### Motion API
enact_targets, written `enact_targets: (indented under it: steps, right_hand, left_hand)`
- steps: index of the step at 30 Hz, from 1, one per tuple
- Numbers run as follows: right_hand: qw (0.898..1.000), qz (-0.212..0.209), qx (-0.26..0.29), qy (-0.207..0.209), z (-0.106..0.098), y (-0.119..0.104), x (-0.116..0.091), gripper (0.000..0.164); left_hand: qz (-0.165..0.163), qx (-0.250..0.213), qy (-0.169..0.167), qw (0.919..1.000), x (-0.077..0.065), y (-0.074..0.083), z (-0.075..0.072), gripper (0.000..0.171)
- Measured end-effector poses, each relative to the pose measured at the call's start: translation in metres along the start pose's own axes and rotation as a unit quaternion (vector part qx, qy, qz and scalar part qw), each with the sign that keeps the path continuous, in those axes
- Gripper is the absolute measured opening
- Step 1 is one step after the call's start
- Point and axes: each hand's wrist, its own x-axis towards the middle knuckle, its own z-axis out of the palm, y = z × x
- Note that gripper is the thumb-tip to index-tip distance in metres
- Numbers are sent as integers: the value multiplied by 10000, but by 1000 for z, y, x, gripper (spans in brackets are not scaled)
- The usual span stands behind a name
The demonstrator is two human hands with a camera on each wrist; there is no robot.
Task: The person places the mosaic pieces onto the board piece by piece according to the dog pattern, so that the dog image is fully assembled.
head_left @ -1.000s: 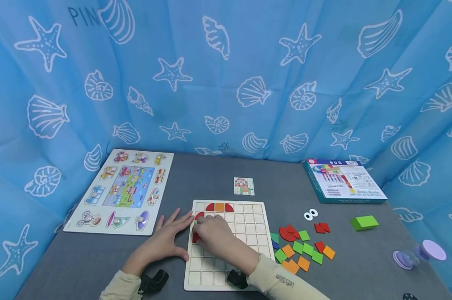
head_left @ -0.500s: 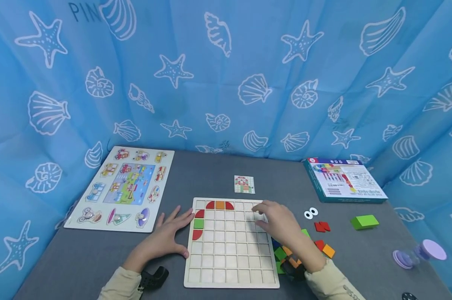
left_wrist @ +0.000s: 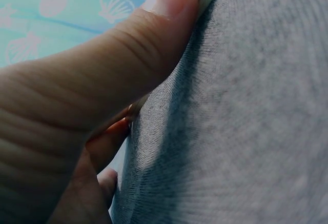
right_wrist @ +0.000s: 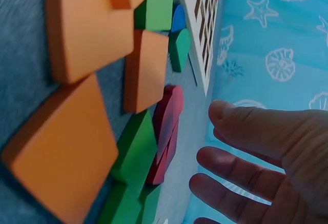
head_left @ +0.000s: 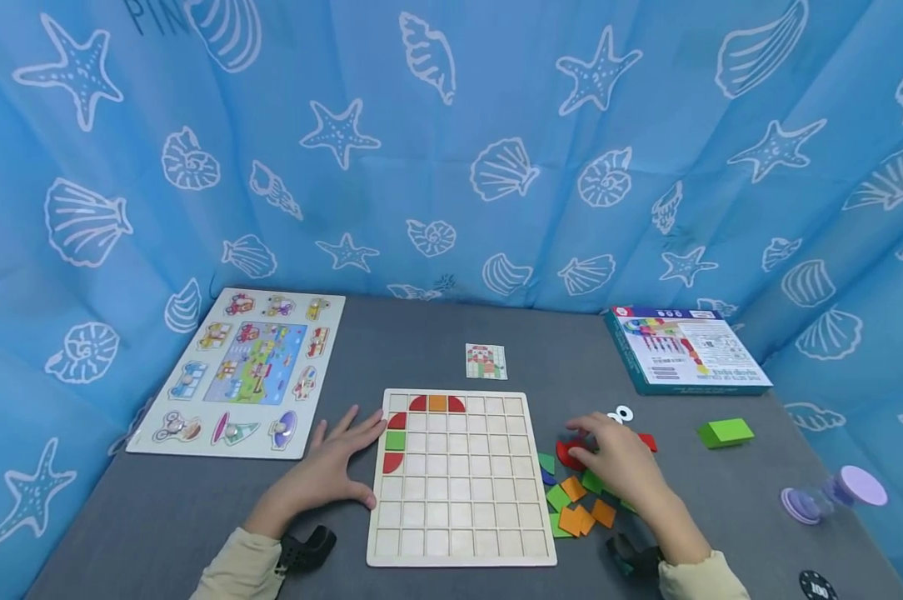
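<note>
Blue fabric curtain (head_left: 451, 150) with white shells and starfish, behind the table.
Grey table surface (head_left: 410, 342), under every item below; woven texture clearest in left wrist view.
Pale wooden grid board (head_left: 459, 492), flat at centre; six tiles set in, three in the top row (red, orange, red), three down the left column (red, green, red).
Knobbed picture puzzle (head_left: 145, 433), flat, left of the grid board.
Teal-edged box (head_left: 695, 354), lying at far right.
Left hand (head_left: 327, 479), fingers spread and relaxed, tips and thumb at the grid board's left edge; thumb against pale wood in left wrist view.
Right hand (head_left: 616, 457), lightly bent, released, over the loose tiles; bare gap between thumb and fingers in right wrist view only.
Orange tiles (right_wrist: 64, 152), loose beside the grid board's right edge; thickness and overlaps apparent only in right wrist view.
Red pieces (right_wrist: 166, 126), overlapping, near the right fingertips; partly covered in head view.
Green block (head_left: 725, 432), right of the tiles.
Picture card (head_left: 486, 362), beyond the grid board.
</note>
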Motion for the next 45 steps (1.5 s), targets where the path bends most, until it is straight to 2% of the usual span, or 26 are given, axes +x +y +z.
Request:
enact_targets:
  steps: [3,7,12,17,23,31,34,37,41,45]
  right_hand:
    - [10000,-2,61,67,-1,6,1,32]
    - [9994,-17,47,353,-5,19,8,30]
    - [9975,329,-298,546,-13,42,21,30]
    - [9951,678,-689,198,-17,58,29,29]
    - [9948,731,-610,-352,-15,60,29,24]
    - [9947,573,-744,-412,-12,52,30,18]
    - [9956,532,-724,-267,-10,44,32,17]
    - [9974,339,-643,-18,-6,24,34,18]
    - [9972,-193,-646,324,3,-18,43,19]
    - [9905,-961,-863,462,16,-64,54,20]
  left_hand:
    - [-15,50,-39,10000,0,-1,0,109]
    - [-40,46,-48,10000,0,-1,0,109]
    - [-75,1,-65,10000,0,1,-1,109]
    - [-57,-38,-67,10000,0,2,-2,109]
    - [-52,-3,-55,10000,0,1,-1,109]
    - [-76,-19,-58,10000,1,0,0,109]
    - [-110,-5,-78,9999,1,1,0,108]
    - [-134,-6,-98,9999,1,2,-1,109]
    - [-114,-12,-94,9999,1,2,-1,109]
    - [-83,9,-59,9999,1,2,0,109]
